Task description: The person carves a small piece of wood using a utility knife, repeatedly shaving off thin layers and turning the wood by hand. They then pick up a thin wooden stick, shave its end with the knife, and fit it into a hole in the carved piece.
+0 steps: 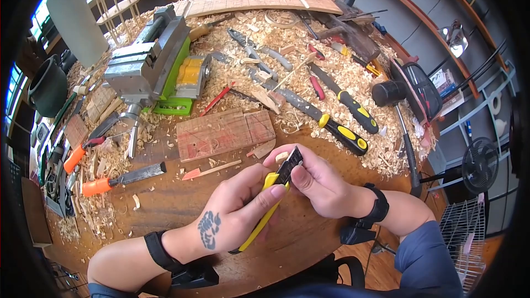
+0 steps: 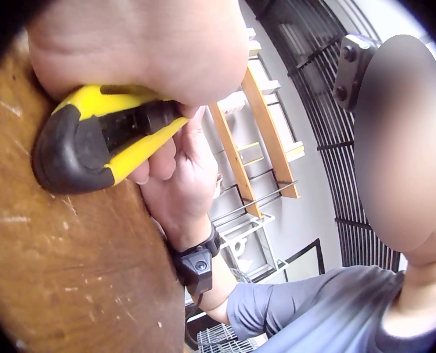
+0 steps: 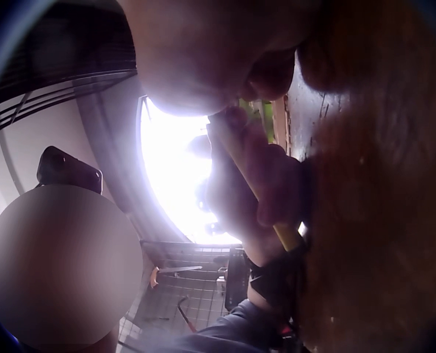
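Note:
My left hand grips a yellow and black utility knife, its thumb lying along the handle. The knife's dark, segmented blade points up and away, toward my right hand. Between the right fingers and behind the blade shows a small pale piece of wood, mostly hidden. The right thumb bends beside the blade's end. In the left wrist view the black butt of the knife sticks out below the left palm, over the table. The right wrist view is dark, with the yellow handle crossing the left fingers.
A reddish board and a thin red-tipped stick lie ahead. At left are an orange-handled chisel and a metal vise. Wood shavings, yellow-black-handled tools and a black mallet spread across the back and right.

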